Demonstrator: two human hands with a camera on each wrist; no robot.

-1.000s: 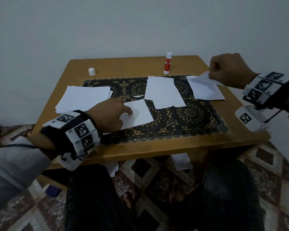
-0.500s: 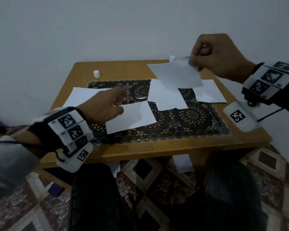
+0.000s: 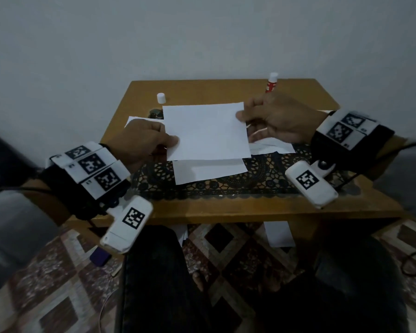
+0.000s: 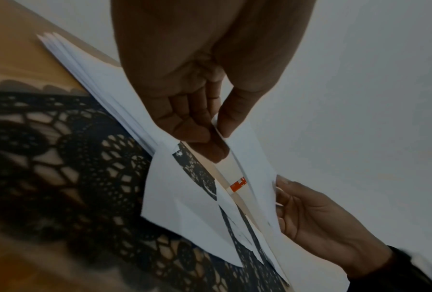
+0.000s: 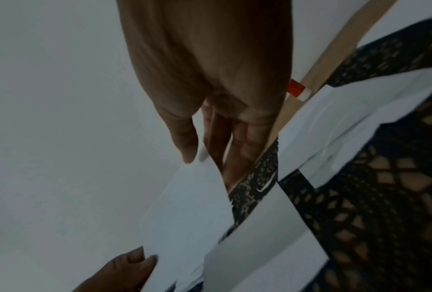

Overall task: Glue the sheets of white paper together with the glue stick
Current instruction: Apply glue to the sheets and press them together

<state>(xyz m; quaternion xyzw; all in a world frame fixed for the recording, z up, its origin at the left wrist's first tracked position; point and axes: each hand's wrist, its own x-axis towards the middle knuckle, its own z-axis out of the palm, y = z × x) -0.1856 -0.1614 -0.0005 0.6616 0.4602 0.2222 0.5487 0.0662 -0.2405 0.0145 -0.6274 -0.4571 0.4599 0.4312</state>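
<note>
Plain wall, wooden worktop (image 3: 238, 212): white sheet (image 3: 205, 132) mid-frame, held above it, left hand (image 3: 144, 143) and right hand (image 3: 274, 118) each pinching an opposite edge; likely light, floppy, creases easily, so hold by edges.

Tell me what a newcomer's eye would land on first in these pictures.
First, the white sheet held up over the middle of the table, the left hand pinching its left edge and the right hand its right edge. Next, the black lace mat under more loose sheets. Last, the red glue stick upright at the far right, its white cap apart at the far left.
</note>
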